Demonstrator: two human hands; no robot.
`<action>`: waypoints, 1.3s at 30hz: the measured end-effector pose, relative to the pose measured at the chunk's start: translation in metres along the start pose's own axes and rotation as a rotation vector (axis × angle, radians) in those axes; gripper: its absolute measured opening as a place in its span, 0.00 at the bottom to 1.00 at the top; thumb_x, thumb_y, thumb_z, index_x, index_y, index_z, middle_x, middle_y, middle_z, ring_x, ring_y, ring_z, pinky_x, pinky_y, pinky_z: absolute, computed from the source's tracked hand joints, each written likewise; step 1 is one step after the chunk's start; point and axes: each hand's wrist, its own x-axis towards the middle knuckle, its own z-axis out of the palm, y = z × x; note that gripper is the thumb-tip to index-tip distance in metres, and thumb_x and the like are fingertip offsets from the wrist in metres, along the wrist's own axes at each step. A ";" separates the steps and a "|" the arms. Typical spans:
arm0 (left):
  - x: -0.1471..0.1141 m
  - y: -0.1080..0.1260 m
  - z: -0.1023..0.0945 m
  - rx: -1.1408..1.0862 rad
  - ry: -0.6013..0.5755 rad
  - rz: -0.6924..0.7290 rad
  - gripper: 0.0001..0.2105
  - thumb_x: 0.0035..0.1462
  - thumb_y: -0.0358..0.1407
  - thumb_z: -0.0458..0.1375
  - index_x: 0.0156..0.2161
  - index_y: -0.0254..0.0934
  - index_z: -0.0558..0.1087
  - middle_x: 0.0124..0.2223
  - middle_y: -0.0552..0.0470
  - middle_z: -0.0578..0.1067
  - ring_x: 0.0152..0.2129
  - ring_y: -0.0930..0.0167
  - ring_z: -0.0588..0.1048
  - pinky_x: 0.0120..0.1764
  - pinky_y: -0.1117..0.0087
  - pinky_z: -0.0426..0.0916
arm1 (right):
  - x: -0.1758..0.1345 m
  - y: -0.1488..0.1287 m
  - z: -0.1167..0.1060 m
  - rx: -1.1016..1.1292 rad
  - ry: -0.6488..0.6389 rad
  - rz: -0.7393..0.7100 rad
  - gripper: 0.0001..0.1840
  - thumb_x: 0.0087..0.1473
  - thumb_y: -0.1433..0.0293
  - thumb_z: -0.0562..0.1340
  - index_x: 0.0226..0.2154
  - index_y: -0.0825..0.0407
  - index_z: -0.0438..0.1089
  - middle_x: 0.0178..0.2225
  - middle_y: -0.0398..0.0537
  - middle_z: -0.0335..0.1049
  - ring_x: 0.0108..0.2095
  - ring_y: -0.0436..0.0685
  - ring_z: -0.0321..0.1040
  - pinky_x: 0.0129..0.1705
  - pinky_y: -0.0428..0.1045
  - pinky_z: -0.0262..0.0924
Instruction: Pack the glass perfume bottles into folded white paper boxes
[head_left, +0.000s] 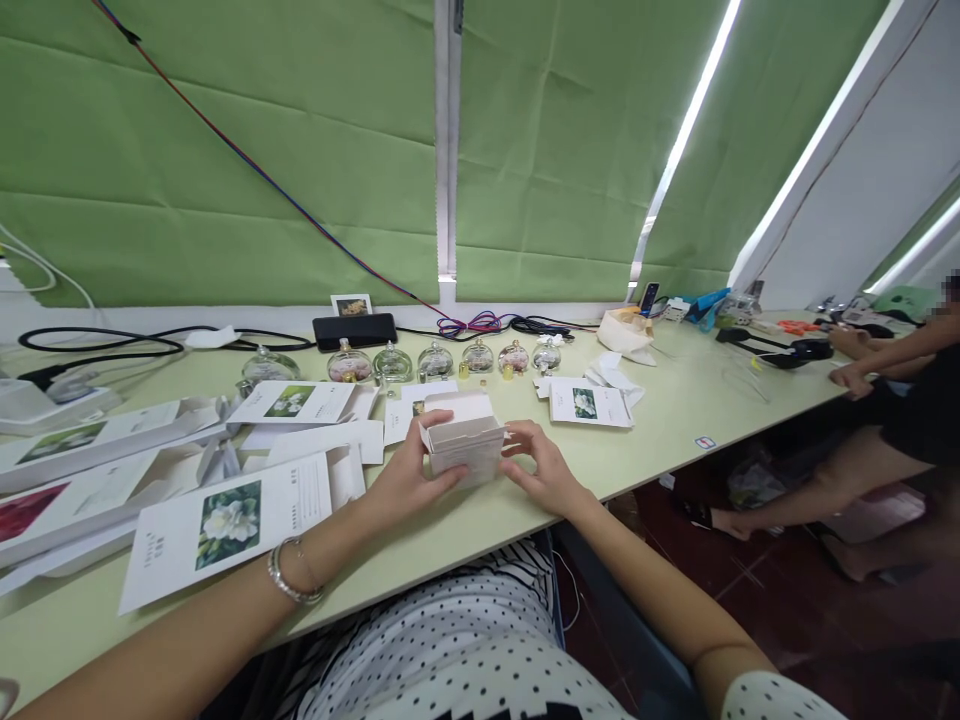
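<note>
At centre frame, your left hand (414, 468) clamps a white rectangular cardboard box (466, 448), while your right hand (549, 474), thumb and fingers apart, sits at its right edge.

The left forearm (202, 612) slants in from the lower left, the right forearm (664, 585) from the lower right. The left hand (409, 470) curls, thumb below its fingers; the right hand (553, 475) faces it, fingers bent, thumb pointing leftward.
</note>
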 end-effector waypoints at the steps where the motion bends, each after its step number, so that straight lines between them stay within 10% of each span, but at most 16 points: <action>1: 0.001 0.000 0.000 0.017 0.044 -0.009 0.25 0.51 0.42 0.59 0.51 0.41 0.54 0.46 0.46 0.68 0.39 0.66 0.72 0.41 0.61 0.69 | 0.001 -0.001 -0.001 -0.008 0.023 0.020 0.19 0.56 0.63 0.58 0.49 0.48 0.54 0.48 0.53 0.60 0.43 0.55 0.68 0.44 0.55 0.68; 12: 0.011 -0.011 0.003 -0.246 0.083 -0.126 0.43 0.50 0.42 0.59 0.60 0.41 0.33 0.49 0.44 0.69 0.45 0.58 0.72 0.46 0.54 0.68 | 0.006 0.000 -0.001 -0.046 0.025 0.215 0.17 0.55 0.67 0.56 0.47 0.51 0.55 0.47 0.54 0.63 0.41 0.53 0.69 0.42 0.54 0.67; 17: 0.009 -0.017 0.006 -0.096 0.024 -0.059 0.35 0.50 0.40 0.61 0.57 0.40 0.47 0.54 0.39 0.65 0.51 0.58 0.67 0.51 0.52 0.64 | 0.005 0.003 -0.002 -0.098 0.064 0.187 0.15 0.56 0.68 0.55 0.47 0.51 0.57 0.45 0.54 0.65 0.41 0.54 0.68 0.43 0.54 0.66; 23: 0.011 -0.014 0.004 -0.181 0.118 -0.079 0.38 0.51 0.41 0.60 0.59 0.44 0.39 0.49 0.42 0.68 0.47 0.60 0.71 0.47 0.51 0.68 | 0.050 0.013 -0.047 -0.361 0.273 0.084 0.14 0.56 0.70 0.51 0.46 0.53 0.58 0.44 0.55 0.65 0.42 0.57 0.66 0.44 0.56 0.64; 31: 0.010 -0.011 0.001 -0.104 0.148 -0.070 0.41 0.50 0.42 0.61 0.60 0.44 0.38 0.47 0.44 0.68 0.43 0.59 0.72 0.44 0.53 0.70 | 0.170 0.071 -0.081 -0.750 -0.026 0.541 0.34 0.47 0.80 0.61 0.56 0.62 0.51 0.51 0.64 0.64 0.52 0.64 0.62 0.50 0.55 0.60; 39: 0.009 -0.005 0.000 -0.072 0.062 -0.226 0.40 0.50 0.41 0.59 0.59 0.39 0.38 0.53 0.37 0.66 0.51 0.56 0.68 0.51 0.52 0.64 | 0.189 0.097 -0.073 -0.848 -0.145 0.642 0.16 0.53 0.66 0.62 0.43 0.58 0.67 0.44 0.53 0.68 0.43 0.58 0.67 0.43 0.53 0.63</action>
